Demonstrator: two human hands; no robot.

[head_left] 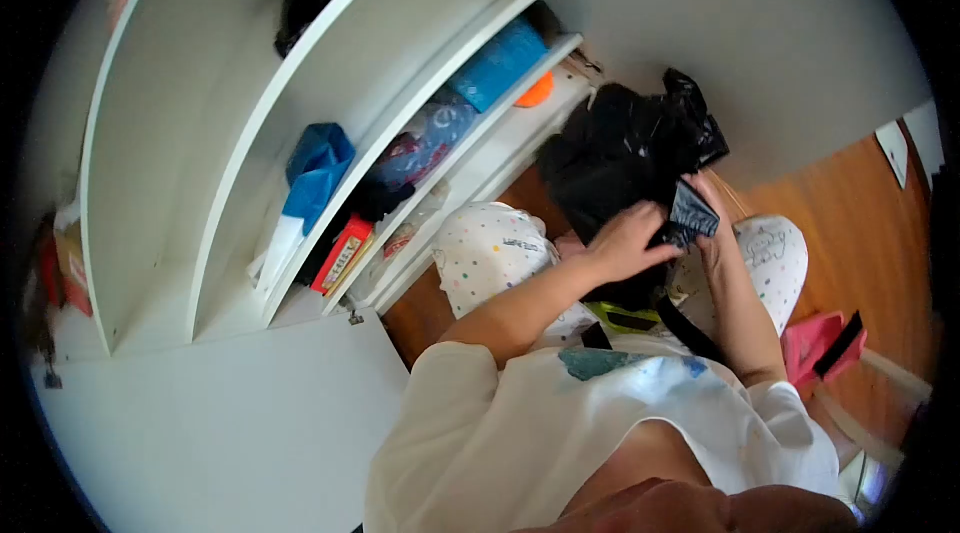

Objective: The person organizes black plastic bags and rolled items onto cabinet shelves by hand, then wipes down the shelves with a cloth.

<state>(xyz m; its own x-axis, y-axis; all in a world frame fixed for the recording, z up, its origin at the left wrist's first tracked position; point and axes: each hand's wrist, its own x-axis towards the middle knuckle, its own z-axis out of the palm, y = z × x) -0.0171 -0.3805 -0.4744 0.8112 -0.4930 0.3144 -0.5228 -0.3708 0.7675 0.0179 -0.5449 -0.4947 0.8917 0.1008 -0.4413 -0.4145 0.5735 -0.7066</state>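
Observation:
A crumpled black plastic bag (610,153) lies bunched up in front of my knees, against the side panel of the cabinet. A folded, shiny dark piece of plastic (692,215) sticks up between my hands; whether it is part of the bag I cannot tell. My left hand (635,241) is closed on its lower left side, thumb pointing right. From the right, my right hand (708,218) grips its edge, with the fingers partly hidden behind it. Under my forearms a yellow-green item (622,317) shows in part on my lap.
To the left stands a white shelf unit (240,153) with a blue bag (320,168), a red box (342,255), clear plastic bags (430,138) and a blue package (500,63). Its white door (230,433) is swung out. A pink item (825,343) lies on the wooden floor (840,223).

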